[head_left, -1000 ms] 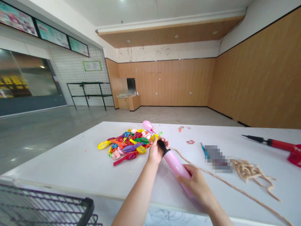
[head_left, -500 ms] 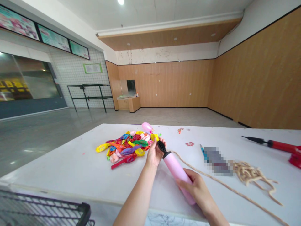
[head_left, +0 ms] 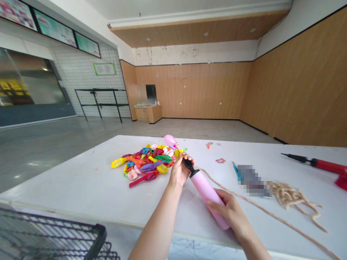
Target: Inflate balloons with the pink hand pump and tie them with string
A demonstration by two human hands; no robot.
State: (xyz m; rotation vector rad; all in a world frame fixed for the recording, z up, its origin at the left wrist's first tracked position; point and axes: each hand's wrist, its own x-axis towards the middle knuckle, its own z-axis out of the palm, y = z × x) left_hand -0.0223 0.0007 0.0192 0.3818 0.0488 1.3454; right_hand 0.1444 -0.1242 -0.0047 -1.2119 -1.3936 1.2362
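Observation:
A pink hand balloon pump slants over the table's near side. My right hand is wrapped round its pink barrel, toward the lower end. My left hand is closed around the pump's black end, thumb and fingers curled about it. Just beyond the left hand lies a heap of uninflated balloons in red, yellow, green, purple and other colours. A small inflated pink balloon rests at the heap's far edge. Whether a balloon sits on the pump's tip is hidden by the left fingers.
A tan rope crosses the white table right of the pump, near a rope bundle. Past it lie a blurred-out object, a blue pen-like item and a red pump. A black wire basket stands front left.
The view has tilted down slightly. Both hands still hold the pump in nearly the same place. The yellow balloon by my left fingertips shows less over the black end.

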